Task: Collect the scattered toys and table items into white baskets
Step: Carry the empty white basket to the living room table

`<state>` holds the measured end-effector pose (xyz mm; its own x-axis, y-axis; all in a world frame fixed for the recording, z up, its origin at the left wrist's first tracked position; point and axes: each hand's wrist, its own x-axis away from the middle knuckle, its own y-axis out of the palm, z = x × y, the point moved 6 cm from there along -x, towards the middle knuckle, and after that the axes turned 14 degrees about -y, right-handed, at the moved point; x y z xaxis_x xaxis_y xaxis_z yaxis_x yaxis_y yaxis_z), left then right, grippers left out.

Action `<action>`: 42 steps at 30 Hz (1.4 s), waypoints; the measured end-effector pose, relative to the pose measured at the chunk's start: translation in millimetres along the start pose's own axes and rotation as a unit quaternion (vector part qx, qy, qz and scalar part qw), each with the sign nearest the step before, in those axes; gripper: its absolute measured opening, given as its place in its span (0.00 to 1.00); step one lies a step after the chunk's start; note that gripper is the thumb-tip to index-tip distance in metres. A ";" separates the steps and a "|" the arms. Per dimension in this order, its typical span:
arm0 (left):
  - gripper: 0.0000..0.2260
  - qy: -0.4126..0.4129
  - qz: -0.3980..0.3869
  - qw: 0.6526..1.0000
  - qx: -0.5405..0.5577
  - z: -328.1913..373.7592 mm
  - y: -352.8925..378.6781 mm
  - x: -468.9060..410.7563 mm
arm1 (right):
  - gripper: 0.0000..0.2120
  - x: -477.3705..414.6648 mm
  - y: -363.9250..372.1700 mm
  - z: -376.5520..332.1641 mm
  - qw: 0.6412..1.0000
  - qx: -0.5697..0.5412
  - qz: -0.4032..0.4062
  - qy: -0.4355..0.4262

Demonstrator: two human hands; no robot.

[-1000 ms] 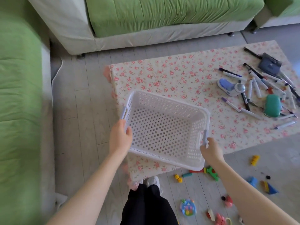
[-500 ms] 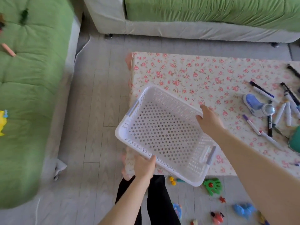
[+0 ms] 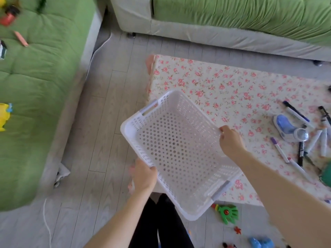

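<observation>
Status: early stage. Nothing collected.

The white perforated plastic basket (image 3: 179, 151) is held in the air, tilted, over the near left corner of the desk (image 3: 223, 83) (a low one under a rose-print cloth) and the grey plank floor (image 3: 107, 122) beside it. Its interior is empty.

Left grip (image 3: 144, 176) (the person's bare left hand): closed round the basket's near long rim, thumb on top, fingers underneath. Right grip (image 3: 231, 140): fingers curled over the far long rim, holding it.

Outstanding items, as visible:
- Desk, right edge: a scatter of white-barrelled marker pens (image 3: 279, 149) and a blue-and-white plastic gadget (image 3: 286, 127) with a round silver end. Further items run out of view.
- Floor, below the desk's near edge: a green hand-shaped plastic toy (image 3: 228, 213), a small red toy (image 3: 237, 230) and a blue plastic toy (image 3: 259, 243).
- Green tufted sofa (image 3: 44, 77), left side: a yellow toy (image 3: 4, 116), a red toy (image 3: 8, 18) and a pink stick (image 3: 21, 38). All three are blurred, so type is not determined.

Assessment: the container is in hand, and every piece remains to be gathered. Only one basket is in sight, though the task calls for more. The next move is probably to set it down within reach of one of the clusters.
</observation>
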<state>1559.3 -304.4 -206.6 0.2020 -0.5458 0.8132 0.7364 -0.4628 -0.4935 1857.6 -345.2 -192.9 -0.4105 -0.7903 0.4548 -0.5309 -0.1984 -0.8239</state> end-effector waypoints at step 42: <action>0.07 0.302 0.071 0.944 -0.112 154.9 -108.1 104.4 | 0.04 161.0 -70.3 -36.4 0.931 -0.256 0.221 0.140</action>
<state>1600.8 -203.2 -20.7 -0.1668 -0.8806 0.4435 0.5616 -0.4546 -0.6913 1801.8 -437.4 -49.4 -0.8117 -0.5333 0.2380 -0.5181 0.4695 -0.7150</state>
